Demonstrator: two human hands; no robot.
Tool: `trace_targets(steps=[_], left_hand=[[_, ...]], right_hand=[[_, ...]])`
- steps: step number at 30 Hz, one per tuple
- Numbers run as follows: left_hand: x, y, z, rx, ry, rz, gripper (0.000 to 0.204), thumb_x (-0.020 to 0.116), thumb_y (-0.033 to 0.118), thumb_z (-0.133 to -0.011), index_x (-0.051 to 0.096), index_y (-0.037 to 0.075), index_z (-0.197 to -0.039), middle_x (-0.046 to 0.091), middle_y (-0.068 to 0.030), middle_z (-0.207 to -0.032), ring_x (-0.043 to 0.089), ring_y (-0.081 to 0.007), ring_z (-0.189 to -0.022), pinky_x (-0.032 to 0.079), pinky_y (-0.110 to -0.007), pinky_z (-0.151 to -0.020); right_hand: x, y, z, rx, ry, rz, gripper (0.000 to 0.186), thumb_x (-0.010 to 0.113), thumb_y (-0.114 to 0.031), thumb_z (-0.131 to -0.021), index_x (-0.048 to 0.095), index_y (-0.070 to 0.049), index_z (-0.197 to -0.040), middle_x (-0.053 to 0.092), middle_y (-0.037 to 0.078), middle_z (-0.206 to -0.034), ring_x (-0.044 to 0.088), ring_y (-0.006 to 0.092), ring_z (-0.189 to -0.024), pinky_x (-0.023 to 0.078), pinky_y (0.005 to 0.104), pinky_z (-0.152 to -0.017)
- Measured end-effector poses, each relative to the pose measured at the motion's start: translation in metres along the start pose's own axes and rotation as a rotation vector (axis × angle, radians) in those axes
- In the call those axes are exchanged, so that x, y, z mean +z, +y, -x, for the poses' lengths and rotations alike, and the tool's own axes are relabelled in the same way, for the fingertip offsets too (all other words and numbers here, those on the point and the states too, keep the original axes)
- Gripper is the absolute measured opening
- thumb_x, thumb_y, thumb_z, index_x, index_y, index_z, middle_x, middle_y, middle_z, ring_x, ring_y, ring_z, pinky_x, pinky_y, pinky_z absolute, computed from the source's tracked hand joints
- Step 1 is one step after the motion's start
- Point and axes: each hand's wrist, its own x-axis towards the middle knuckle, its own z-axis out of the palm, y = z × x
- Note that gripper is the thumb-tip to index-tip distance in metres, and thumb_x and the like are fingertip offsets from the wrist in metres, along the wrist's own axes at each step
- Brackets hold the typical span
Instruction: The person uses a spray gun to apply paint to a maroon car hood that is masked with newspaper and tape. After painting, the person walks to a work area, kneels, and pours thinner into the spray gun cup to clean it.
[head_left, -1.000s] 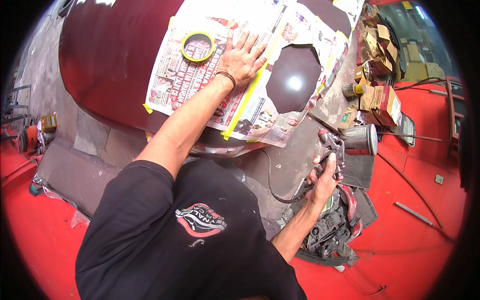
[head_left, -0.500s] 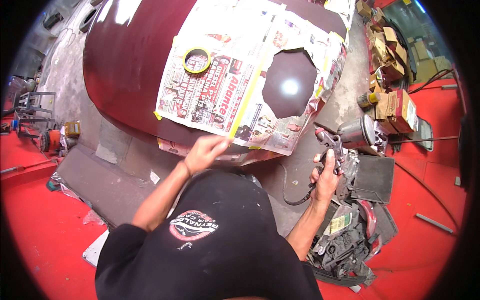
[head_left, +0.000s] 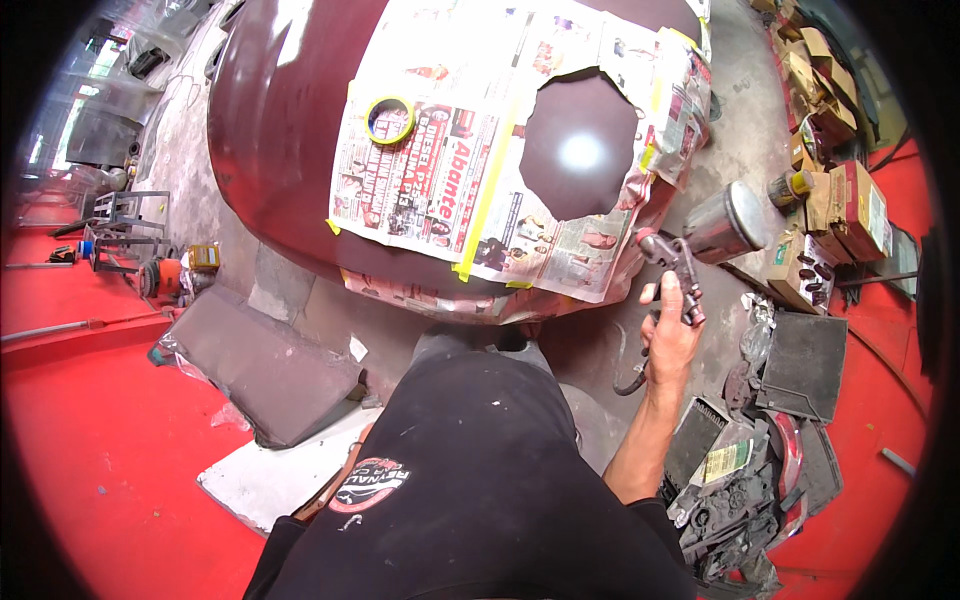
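Note:
My right hand [head_left: 672,335] is closed around the handle of a spray gun [head_left: 672,258], held just right of a dark red car panel [head_left: 270,140]. A metal paint cup [head_left: 715,228] is joined to the gun, and a dark hose [head_left: 625,375] hangs below it. Newspaper sheets [head_left: 465,75], fixed with yellow tape [head_left: 485,205], cover part of the panel. Through a ragged round hole in the paper, a bare dark patch [head_left: 580,145] shows with a bright reflection. A yellow tape roll [head_left: 390,119] lies on the newspaper. Only a strip of my left forearm [head_left: 345,470] shows; that hand is hidden.
Cardboard boxes [head_left: 860,210] and a yellow-topped can [head_left: 790,188] line the right side. Dark car parts [head_left: 735,515] are heaped below them. On the left lie a grey panel [head_left: 265,365], a white board [head_left: 270,480] and a metal frame [head_left: 130,220].
My left hand has left the newspaper's lower edge and dropped out of sight beside my body. The right hand with the spray gun has shifted slightly right. The whole view has moved.

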Motion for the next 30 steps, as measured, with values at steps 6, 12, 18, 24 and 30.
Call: trace_targets(steps=[6,12,18,24,30], left_hand=[[-0.03,0.086,0.015,0.222,0.02,0.037,0.061,0.06,0.047,-0.099,0.058,-0.001,-0.137,0.066,-0.0237,-0.13,0.061,-0.0419,-0.125,0.046,-0.043,-0.107],[-0.104,0.187,0.042,0.53,0.002,0.025,0.065,0.061,0.045,-0.098,0.052,-0.001,-0.143,0.062,-0.0245,-0.136,0.057,-0.0419,-0.129,0.044,-0.043,-0.11],[-0.155,0.211,0.071,0.743,-0.003,0.059,0.069,0.062,0.043,-0.097,0.046,-0.001,-0.148,0.059,-0.0253,-0.142,0.054,-0.0419,-0.134,0.042,-0.042,-0.113],[-0.201,0.233,0.112,0.906,-0.029,0.076,0.075,0.064,0.041,-0.096,0.04,-0.001,-0.154,0.055,-0.0261,-0.148,0.051,-0.0419,-0.139,0.04,-0.042,-0.116],[-0.223,0.237,0.095,0.974,-0.104,-0.047,0.09,0.067,0.034,-0.093,0.021,-0.002,-0.162,0.039,-0.0256,-0.161,0.04,-0.0405,-0.147,0.033,-0.042,-0.122]], right_hand=[[-0.004,0.001,0.005,-0.086,0.073,-0.005,0.031,0.064,-0.036,-0.105,0.065,-0.006,-0.112,0.064,0.003,-0.083,0.039,0.0044,-0.042,0.028,0.0227,-0.037],[0.013,-0.018,0.029,-0.113,0.264,-0.038,0.031,0.064,-0.037,-0.103,0.063,-0.006,-0.101,0.065,0.002,-0.082,0.041,0.0046,-0.043,0.029,0.0236,-0.038],[0.049,-0.013,0.062,-0.073,0.267,-0.104,0.029,0.063,-0.034,-0.105,0.059,-0.005,-0.106,0.065,0.005,-0.085,0.041,0.0064,-0.043,0.029,0.0223,-0.037],[0.086,-0.015,0.076,-0.057,0.306,-0.051,0.032,0.064,-0.039,-0.104,0.06,-0.007,-0.104,0.065,0.004,-0.085,0.04,0.007,-0.043,0.03,0.0237,-0.038],[0.11,-0.027,0.083,-0.073,0.34,-0.014,0.032,0.064,-0.039,-0.103,0.061,-0.009,-0.108,0.065,0.003,-0.085,0.039,0.0073,-0.043,0.03,0.024,-0.038]])
